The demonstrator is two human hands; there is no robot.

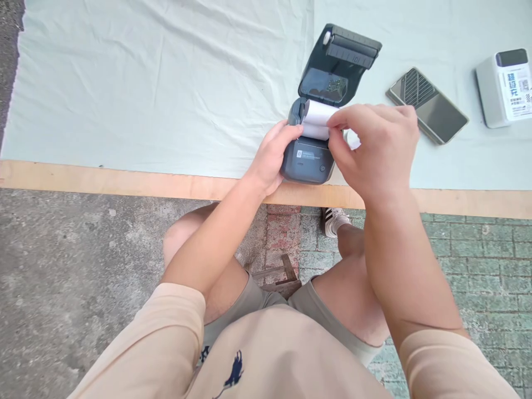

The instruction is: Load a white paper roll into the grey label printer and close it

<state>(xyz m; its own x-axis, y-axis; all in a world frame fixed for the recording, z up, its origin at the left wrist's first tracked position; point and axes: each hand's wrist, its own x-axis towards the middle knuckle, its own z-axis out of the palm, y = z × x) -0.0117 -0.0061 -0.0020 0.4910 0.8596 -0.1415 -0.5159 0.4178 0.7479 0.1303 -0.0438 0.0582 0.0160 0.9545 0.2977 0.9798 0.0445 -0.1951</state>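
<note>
A dark label printer rests near the front edge of the table, its lid swung up and back. Inside its bay lies a white paper roll. My left hand is wrapped round the printer's left side, thumb on the rim by the roll. With thumb and forefinger pinched, my right hand grips the paper at the roll's right side. Behind the right fingers a bit of white shows; what it belongs to is hard to make out.
A smartphone lies right of the printer. Farther right stands a white box with a printed label. Pale cloth covers the table up to a bare wooden edge. Below are my knees and a wooden stool.
</note>
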